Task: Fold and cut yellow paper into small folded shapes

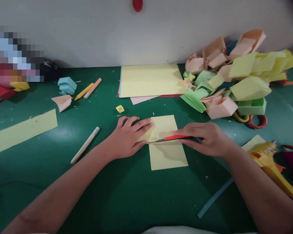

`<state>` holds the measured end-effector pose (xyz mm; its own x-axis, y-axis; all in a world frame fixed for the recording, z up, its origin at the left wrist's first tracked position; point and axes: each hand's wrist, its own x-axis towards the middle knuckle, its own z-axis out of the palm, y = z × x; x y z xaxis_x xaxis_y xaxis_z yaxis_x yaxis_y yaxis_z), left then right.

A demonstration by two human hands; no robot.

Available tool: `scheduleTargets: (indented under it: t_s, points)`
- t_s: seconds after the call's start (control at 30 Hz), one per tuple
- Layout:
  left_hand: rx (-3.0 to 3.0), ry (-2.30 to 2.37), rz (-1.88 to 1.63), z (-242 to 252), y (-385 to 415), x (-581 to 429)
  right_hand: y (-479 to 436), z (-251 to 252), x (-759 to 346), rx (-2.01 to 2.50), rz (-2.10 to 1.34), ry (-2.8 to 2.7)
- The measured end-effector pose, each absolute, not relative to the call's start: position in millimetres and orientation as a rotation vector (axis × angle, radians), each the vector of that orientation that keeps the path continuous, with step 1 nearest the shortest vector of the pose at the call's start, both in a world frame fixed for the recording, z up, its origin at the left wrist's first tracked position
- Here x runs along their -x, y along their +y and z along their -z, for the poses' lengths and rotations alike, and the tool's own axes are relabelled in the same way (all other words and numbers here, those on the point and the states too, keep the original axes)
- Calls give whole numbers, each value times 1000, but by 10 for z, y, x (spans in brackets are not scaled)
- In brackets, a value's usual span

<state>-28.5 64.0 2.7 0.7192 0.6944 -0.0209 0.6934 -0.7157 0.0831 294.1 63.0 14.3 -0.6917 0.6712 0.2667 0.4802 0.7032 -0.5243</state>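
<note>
Right hand [206, 138]: fingers clamped on orange utility knife [175, 137]. Left hand [129, 138]: fingers apart, pinning yellow paper [167, 156] to green surface [122, 195]. I'd guide the blade [158, 140] low and level, left thumb [142, 143] clear.

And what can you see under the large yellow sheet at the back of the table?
Beneath the large yellow sheet, a blue edge shows on the left, a red edge along the front, and a pale pink corner juts out. Anything further under is covered.
</note>
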Motion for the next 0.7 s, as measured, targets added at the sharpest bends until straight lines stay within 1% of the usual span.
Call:
scheduleTargets:
  t_s: [0.33, 0.57, 0.7]
  points:
    - [-2778, 983, 138, -66, 726, 373, 626, -134, -2927, 909, -608, -2477]
    - [-2832, 979, 77, -37, 708, 370, 625, -94, -2901, 872, -606, -2514]
    - [-2821, 977, 103, -49, 710, 367, 605, -110, -2863, 879, -580, -2538]
